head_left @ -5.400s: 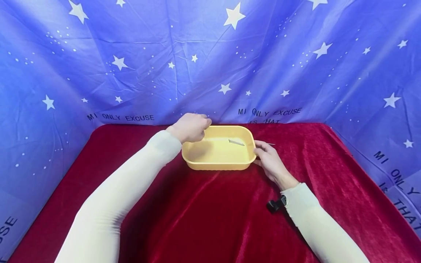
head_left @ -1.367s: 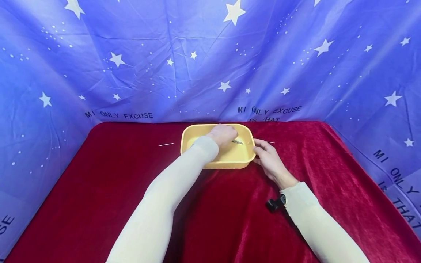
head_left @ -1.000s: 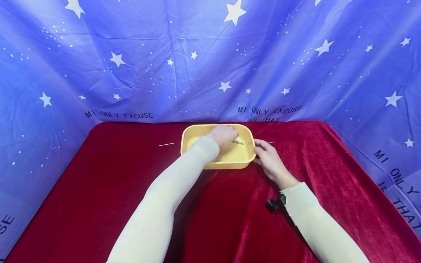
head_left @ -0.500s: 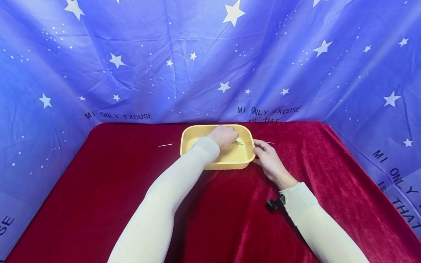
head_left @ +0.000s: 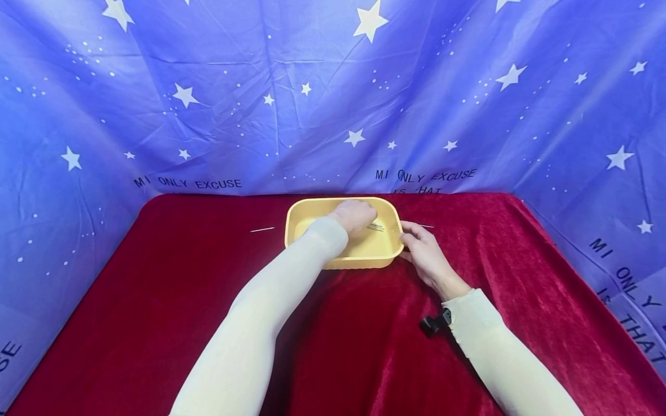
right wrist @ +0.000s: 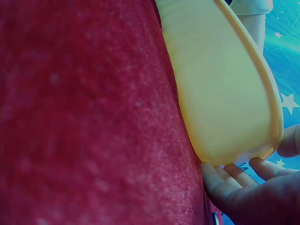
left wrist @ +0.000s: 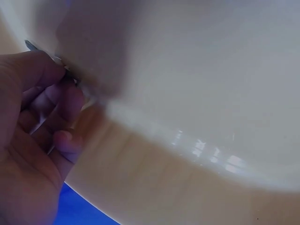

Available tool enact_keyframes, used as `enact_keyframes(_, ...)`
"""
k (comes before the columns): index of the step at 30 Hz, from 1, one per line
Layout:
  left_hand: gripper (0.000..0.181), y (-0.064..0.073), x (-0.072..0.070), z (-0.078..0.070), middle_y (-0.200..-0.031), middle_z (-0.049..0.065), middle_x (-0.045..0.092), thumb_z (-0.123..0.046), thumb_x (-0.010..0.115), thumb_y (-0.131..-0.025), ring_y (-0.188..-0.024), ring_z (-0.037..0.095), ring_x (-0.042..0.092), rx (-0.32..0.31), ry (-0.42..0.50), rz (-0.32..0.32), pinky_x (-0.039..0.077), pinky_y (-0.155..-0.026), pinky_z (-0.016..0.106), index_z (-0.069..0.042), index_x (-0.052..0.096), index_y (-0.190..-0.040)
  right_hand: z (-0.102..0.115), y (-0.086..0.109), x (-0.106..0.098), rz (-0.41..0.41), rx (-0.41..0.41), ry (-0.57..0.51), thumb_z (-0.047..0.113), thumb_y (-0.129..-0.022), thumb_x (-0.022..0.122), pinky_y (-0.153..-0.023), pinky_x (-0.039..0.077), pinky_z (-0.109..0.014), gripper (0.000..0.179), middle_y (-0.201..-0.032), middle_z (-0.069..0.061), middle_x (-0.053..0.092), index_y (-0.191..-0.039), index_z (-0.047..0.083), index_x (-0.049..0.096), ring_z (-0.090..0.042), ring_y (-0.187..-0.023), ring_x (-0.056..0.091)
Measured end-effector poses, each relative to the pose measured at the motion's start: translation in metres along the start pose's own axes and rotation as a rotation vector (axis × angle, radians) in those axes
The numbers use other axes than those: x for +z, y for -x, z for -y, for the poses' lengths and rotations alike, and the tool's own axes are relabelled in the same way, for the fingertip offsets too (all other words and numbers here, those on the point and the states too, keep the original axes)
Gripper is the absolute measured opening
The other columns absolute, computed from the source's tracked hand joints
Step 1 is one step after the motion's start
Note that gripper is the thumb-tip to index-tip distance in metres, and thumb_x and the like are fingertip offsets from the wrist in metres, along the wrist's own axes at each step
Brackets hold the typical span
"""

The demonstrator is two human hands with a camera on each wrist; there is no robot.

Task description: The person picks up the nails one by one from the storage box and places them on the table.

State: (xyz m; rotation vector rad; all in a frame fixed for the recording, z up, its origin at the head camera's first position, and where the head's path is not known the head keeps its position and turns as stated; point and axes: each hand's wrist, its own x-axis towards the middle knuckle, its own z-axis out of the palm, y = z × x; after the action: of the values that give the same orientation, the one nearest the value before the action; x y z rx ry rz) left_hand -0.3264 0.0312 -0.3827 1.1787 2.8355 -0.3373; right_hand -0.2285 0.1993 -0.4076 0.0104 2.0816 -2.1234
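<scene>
A yellow plastic tray [head_left: 346, 263] with rounded corners stands on the red cloth in the head view. My left hand [head_left: 355, 216] reaches down inside it. In the left wrist view its thumb and forefinger pinch a thin grey nail [left wrist: 31, 45], whose pointed end sticks out past the thumb. Beside that hand, several nails [head_left: 376, 227] lie on the tray floor, partly covered by it. My right hand [head_left: 424, 251] holds the tray's right end; in the right wrist view its fingers [right wrist: 239, 177] touch the outer wall and the thumb is at the rim.
One thin nail [head_left: 262, 229] lies on the red cloth [head_left: 182, 277] left of the tray, and another nail [head_left: 426, 226] lies just beyond my right hand. A blue curtain with stars [head_left: 312, 115] hangs behind the table and along both sides.
Since the oldest frame my left hand has moved from the tray's back left rim to the middle inside. Over the last second it barely moves, and the nails by it shift slightly. The right hand stays.
</scene>
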Motion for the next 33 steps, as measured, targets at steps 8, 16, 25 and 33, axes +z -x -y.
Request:
enact_keyframes(8,0.019,0.001,-0.001,0.000,-0.104,0.002,0.066,-0.006,0.052,-0.092,-0.096,0.021,0.062,-0.010,0.000,0.011,0.050,-0.086,0.037,-0.016,0.067,-0.099,-0.001,0.000,0.000,-0.005,-0.002,0.009,0.007,-0.098,0.037,-0.088,0.051,-0.036,0.045,-0.135,-0.026,0.040,-0.142,-0.005,0.034,-0.029,-0.112,0.052)
enact_keyframes(16,0.018,0.004,-0.007,0.000,-0.102,0.002,0.066,-0.007,0.052,-0.093,-0.095,0.021,0.062,0.004,-0.008,0.008,0.051,-0.083,0.035,-0.016,0.066,-0.099,0.000,-0.001,0.000,-0.006,0.004,0.009,0.007,-0.098,0.036,-0.087,0.052,-0.035,0.046,-0.135,-0.026,0.041,-0.142,-0.004,0.034,-0.031,-0.114,0.050)
enact_keyframes(25,0.014,0.011,-0.021,0.002,-0.091,0.002,0.065,-0.006,0.053,-0.087,-0.086,0.021,0.063,-0.011,0.011,-0.023,0.053,-0.077,0.038,-0.016,0.063,-0.090,0.000,0.000,-0.001,0.000,-0.001,0.009,0.006,-0.098,0.036,-0.087,0.052,-0.034,0.046,-0.136,-0.026,0.039,-0.143,-0.005,0.033,-0.031,-0.115,0.050)
enact_keyframes(33,0.016,0.019,-0.030,0.011,-0.095,0.004,0.064,-0.004,0.051,-0.088,-0.089,0.024,0.062,-0.027,0.026,0.026,0.053,-0.078,0.041,-0.014,0.063,-0.092,0.000,0.000,-0.001,-0.005,0.009,0.014,0.007,-0.098,0.036,-0.089,0.051,-0.036,0.046,-0.135,-0.026,0.041,-0.143,-0.004,0.033,-0.030,-0.113,0.050)
